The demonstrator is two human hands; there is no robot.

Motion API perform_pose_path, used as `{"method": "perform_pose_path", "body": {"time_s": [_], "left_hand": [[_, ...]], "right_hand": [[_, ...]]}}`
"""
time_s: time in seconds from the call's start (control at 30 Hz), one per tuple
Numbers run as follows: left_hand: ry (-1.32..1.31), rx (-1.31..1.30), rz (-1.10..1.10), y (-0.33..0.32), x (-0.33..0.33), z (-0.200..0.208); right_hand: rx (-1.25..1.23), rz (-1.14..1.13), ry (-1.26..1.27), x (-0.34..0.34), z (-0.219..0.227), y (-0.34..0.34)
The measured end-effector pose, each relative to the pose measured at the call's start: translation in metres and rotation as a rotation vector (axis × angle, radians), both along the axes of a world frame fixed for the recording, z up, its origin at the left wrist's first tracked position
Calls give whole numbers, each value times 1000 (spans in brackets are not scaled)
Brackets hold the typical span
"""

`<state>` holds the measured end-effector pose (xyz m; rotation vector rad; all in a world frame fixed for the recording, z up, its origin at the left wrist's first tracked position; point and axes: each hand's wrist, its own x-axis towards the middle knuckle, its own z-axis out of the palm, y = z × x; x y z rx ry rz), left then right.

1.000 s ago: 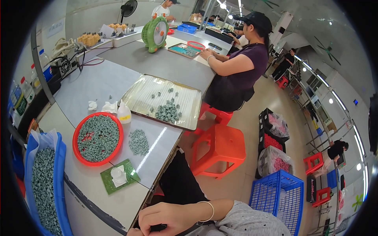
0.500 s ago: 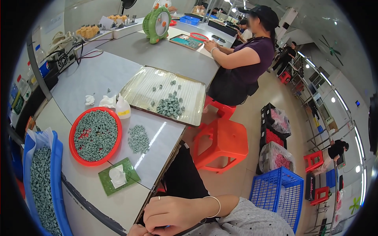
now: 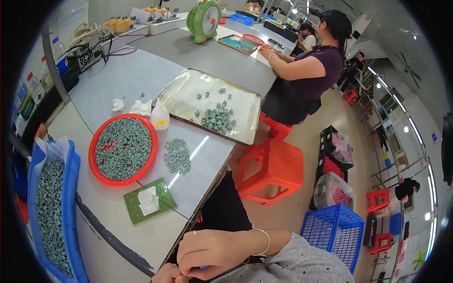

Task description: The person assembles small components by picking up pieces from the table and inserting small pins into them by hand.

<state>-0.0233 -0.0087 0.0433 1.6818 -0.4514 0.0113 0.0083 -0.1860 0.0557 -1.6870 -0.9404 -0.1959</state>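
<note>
At the lower edge, over my lap, my right hand (image 3: pixel 214 250) is closed, its curled fingers meeting my left hand (image 3: pixel 166 273). Only part of the left hand shows; its fingertips are pressed together against the right's. Whatever lies between them is hidden, apart from a speck of blue under the right palm. Nearest to the hands on the table is a green square mat (image 3: pixel 165 203) bearing a smear of white paste (image 3: pixel 149 200). Beyond it lies a loose heap of small grey-green pieces (image 3: pixel 177 156), beside a red round tray (image 3: pixel 153 158) full of similar pieces.
A metal tray (image 3: pixel 177 92) holds clustered grey-green pieces; a white squeeze bottle (image 3: pixel 160 115) touches its near corner. Left stands a blue bin (image 3: pixel 71 188) of pieces. Right are a red stool (image 3: pixel 278 165) and blue basket (image 3: pixel 332 231). A co-worker (image 3: pixel 306 70) sits beyond; a green fan (image 3: pixel 203 21) stands behind.
The whole view has shifted slightly, so the table and its things appear a little farther right and higher. My hands stay together at the lower edge, with little visible change in their pose.
</note>
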Motion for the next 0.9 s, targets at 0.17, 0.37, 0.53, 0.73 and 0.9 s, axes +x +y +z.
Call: {"method": "perform_pose_path", "body": {"time_s": [0.17, 0.37, 0.53, 0.73, 0.9], "left_hand": [[66, -18, -32, 3, 0, -3], [113, -48, -18, 3, 4, -4], [137, -138, -50, 5, 7, -7], [165, -278, -16, 8, 2, -22], [95, -258, 47, 9, -1, -29]], "right_hand": [[-94, -41, -138, 3, 0, 1], [-112, -61, -147, 4, -5, 3], [-74, -43, -126, 6, -4, 7], [-11, -84, -161, 8, -2, 14], [-64, -147, -202, 8, 1, 16]]}}
